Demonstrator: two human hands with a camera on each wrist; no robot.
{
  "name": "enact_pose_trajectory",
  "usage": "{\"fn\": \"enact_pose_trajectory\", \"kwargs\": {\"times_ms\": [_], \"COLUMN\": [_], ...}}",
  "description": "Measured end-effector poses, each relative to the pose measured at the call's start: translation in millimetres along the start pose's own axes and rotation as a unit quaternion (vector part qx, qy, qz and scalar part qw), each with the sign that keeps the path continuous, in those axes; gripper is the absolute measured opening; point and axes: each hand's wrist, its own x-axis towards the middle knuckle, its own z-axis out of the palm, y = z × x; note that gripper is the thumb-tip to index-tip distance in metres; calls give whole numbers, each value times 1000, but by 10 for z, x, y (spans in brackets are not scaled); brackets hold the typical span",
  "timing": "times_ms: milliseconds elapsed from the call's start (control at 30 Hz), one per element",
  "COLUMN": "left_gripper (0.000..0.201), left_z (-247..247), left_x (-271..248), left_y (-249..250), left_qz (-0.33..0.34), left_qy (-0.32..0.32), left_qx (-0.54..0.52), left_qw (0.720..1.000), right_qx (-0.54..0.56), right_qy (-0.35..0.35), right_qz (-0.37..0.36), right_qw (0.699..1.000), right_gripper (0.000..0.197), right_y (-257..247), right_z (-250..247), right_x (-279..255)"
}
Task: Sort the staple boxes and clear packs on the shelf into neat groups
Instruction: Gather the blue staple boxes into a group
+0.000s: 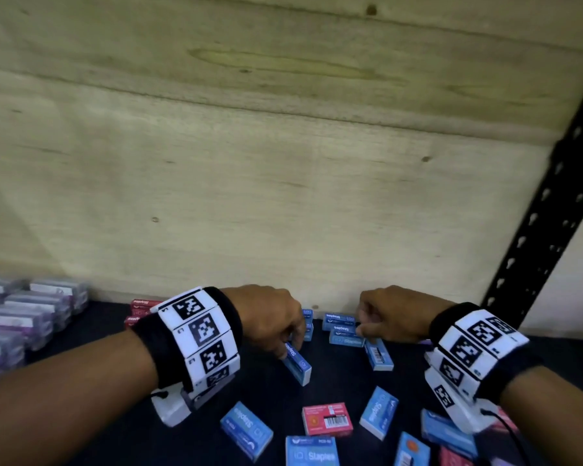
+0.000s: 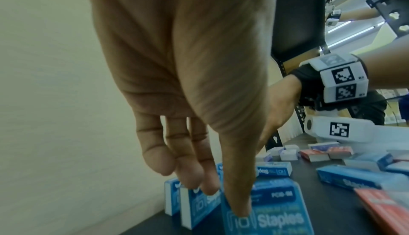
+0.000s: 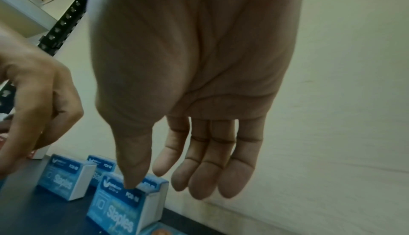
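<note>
My left hand (image 1: pixel 288 344) reaches down at the back of the shelf and pinches a blue staple box (image 1: pixel 297 364) that stands on its edge. The left wrist view has the thumb on that box's (image 2: pixel 272 210) printed face and the fingers (image 2: pixel 199 182) behind it, in front of two more upright blue boxes (image 2: pixel 194 203). My right hand (image 1: pixel 367 326) hangs over a small group of blue boxes (image 1: pixel 340 326). Its thumb tip touches the top of one upright box (image 3: pixel 124 207), its fingers (image 3: pixel 203 177) straight and holding nothing. Clear packs (image 1: pixel 24 317) are grouped at the far left.
Loose blue boxes (image 1: pixel 246 430) and a red box (image 1: pixel 327 419) lie scattered on the black shelf (image 1: pixel 273 398) toward the front. More red boxes (image 1: pixel 142 309) stand at the back left. A plywood back wall (image 1: pixel 249 163) closes the rear; a black perforated upright (image 1: pixel 546 210) stands at the right.
</note>
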Motion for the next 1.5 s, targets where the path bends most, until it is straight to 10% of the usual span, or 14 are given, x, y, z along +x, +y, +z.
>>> {"fn": "enact_pose_trajectory", "kwargs": {"times_ms": [267,1500], "left_gripper": [24,31], "left_z": [55,168], "left_x": [-87,-156], "left_y": [36,83], "left_qz": [-43,-106], "left_qy": [-8,-8], "left_qx": [8,44], "left_qw": [999,993], "right_qx": [-29,59], "right_qy": [-71,-67], "right_qz": [67,38], "right_qw": [995,995], "right_gripper": [58,12], "right_y": [-34,-68], "right_z": [46,181], "right_x": [-168,-361]}}
